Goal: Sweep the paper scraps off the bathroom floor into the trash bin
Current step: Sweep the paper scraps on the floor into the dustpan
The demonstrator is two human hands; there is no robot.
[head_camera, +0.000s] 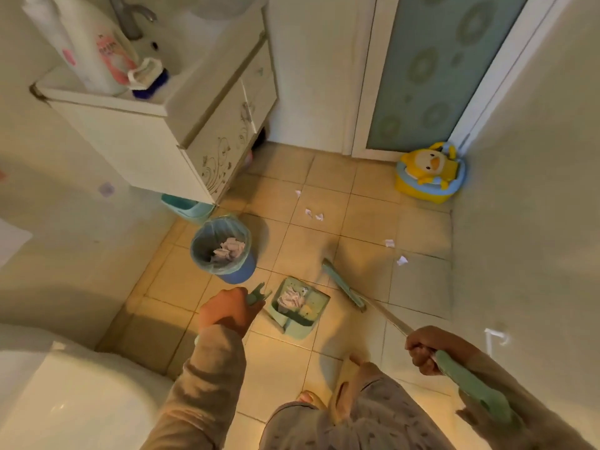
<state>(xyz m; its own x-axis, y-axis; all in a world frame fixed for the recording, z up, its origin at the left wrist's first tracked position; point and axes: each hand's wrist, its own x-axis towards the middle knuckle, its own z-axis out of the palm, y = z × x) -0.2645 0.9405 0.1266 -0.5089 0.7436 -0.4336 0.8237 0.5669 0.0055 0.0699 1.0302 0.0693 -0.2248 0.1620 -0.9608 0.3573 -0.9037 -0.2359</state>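
My left hand (227, 311) grips the top of the green dustpan's handle (258, 295). The dustpan (300, 308) stands on the tiled floor just right of it, with crumpled paper inside. My right hand (423, 350) holds the green broom handle (470, 383); the broom head (342, 284) rests on the floor right of the dustpan. The blue trash bin (224, 251), lined with a bag and holding crumpled paper, stands left of and beyond the dustpan. Several white paper scraps lie farther out: one scrap (298, 193), a pair (313, 215), another (389, 243) and one more (402, 260).
A white vanity cabinet (181, 134) hangs at the left with a teal basin (186, 207) under it. A yellow duck potty (430, 172) sits in the far right corner by the glass door (438, 69). A toilet (65, 394) is at bottom left. My slippered foot (349, 384) is below.
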